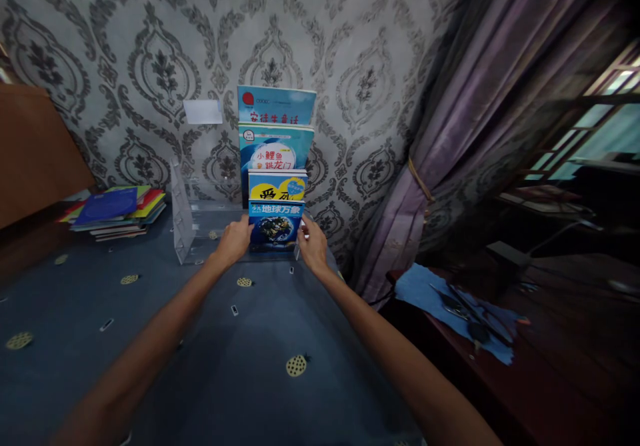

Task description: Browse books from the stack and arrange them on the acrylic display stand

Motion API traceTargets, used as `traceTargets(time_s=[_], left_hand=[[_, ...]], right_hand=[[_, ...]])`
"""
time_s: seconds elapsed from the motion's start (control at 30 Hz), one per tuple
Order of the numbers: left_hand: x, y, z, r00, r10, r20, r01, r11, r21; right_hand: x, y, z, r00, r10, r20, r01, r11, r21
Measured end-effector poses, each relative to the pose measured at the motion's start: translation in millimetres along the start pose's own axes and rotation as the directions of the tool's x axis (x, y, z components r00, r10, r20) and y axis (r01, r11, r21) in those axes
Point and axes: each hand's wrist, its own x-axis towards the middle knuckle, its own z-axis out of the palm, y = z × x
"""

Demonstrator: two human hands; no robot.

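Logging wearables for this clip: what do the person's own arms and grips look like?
Left arm and right arm are bare as far as they show, slim and narrowing forward; no sleeves in view. Left grip and right grip are human hands, ungloved. No watch, bracelet, cables or markings visible. Rings: too small to tell.

Rear book (pixel 277 105): "安徒生童话"; second book (pixel 255 149): "小鲤鱼跳龙门"; third book (pixel 273 186): title half hidden; front book (pixel 275 227): "地球万象".
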Motion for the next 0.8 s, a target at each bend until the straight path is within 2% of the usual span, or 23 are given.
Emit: traceTargets(time_s=[0.2, 0.43, 0.8], left_hand=[[-3.8, -2.7, -4.3, 1.0, 0.007, 0.025, -0.009, 0.997, 0.082], [-14.9, -1.3, -9.2, 0.999, -0.012, 0.033, 0.007, 0.99, 0.139], [-29.4, -5.2, -10.4, 0.999, 0.028, 0.021, -0.029, 0.999, 0.02]], right_hand=[[-10.2, 4.9, -4.4, 0.999, 0.022, 0.041, -0.028, 0.989, 0.143], [-24.4, 4.2, -4.5, 0.999, 0.014, 0.038, -0.02, 0.987, 0.161], [-41.2, -6.5, -10.1, 0.996, 0.052, 0.068, -0.063, 0.983, 0.174]])
